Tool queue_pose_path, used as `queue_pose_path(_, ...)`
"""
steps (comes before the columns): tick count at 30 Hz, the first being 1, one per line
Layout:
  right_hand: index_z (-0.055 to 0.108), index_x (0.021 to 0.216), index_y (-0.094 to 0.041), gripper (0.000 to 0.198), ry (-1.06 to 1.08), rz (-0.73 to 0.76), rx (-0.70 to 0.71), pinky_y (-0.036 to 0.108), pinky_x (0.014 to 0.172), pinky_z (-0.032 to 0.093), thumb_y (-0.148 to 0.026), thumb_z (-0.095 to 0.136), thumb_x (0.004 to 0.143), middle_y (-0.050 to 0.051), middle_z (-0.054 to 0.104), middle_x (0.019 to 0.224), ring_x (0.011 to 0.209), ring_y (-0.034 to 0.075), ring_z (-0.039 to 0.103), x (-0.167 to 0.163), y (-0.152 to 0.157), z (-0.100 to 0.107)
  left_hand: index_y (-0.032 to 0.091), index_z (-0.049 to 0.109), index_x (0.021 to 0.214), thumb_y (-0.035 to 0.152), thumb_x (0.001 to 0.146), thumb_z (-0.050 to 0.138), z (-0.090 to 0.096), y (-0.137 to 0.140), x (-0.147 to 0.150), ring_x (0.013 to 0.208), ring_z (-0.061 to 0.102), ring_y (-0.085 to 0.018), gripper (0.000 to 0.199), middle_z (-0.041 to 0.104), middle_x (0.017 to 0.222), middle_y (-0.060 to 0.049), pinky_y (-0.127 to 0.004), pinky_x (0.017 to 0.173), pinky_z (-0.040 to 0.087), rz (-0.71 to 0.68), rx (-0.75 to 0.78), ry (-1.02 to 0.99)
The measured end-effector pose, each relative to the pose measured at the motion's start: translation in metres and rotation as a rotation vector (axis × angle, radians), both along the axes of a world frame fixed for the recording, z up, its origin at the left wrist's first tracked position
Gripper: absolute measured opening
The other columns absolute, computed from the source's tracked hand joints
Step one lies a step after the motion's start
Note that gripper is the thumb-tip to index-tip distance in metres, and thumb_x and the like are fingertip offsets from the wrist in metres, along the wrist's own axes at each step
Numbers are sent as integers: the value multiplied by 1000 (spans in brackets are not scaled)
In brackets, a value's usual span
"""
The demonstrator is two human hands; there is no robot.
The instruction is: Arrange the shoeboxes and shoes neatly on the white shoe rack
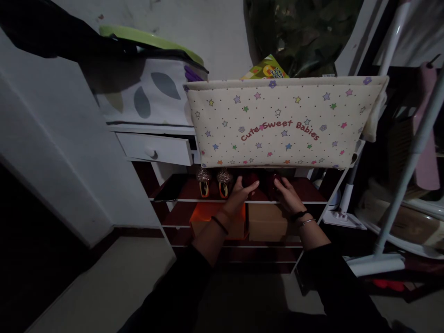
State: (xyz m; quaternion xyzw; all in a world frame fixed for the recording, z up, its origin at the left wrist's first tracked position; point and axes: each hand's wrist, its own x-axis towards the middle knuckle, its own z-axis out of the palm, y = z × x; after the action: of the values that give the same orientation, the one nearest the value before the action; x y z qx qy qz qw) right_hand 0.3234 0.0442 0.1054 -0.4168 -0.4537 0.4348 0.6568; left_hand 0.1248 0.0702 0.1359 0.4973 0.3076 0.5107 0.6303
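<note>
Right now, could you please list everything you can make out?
Fabric bin: one, cream, upper centre
Packet: one, yellowish, above bin's rim
Patterned box: one, mostly white, left of bin
Drawer: one, white, below that box
Rack: one, dark red, centre
Flat thing: one, black, upper shelf's left
Glittery shoes: two, silvery, right of it
Shiny shoes, apparently: two, dark red, at the hands
Bright box: one, orange, lower shelf
Plain box: one, brown, beside it
Brush: one, pink, far right
Cleaning tools: two, white and grey, right
Other clutter: uncounted, dim, around edges
Left hand: one, black-sleeved, at a shiny shoe
Right hand: one, black-sleeved, at the other
</note>
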Motion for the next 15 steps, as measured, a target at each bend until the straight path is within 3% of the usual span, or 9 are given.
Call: queue_pose_path(15, 64, 140, -34, 71, 48, 19, -16, 32, 93, 64, -56, 90, 78, 1, 71, 145, 125, 25, 70, -2, 3, 2, 26, 58, 122, 51, 66, 98, -3, 6, 0, 116, 68, -24, 73, 72, 122, -6, -39, 97, 57, -38, 35, 7)
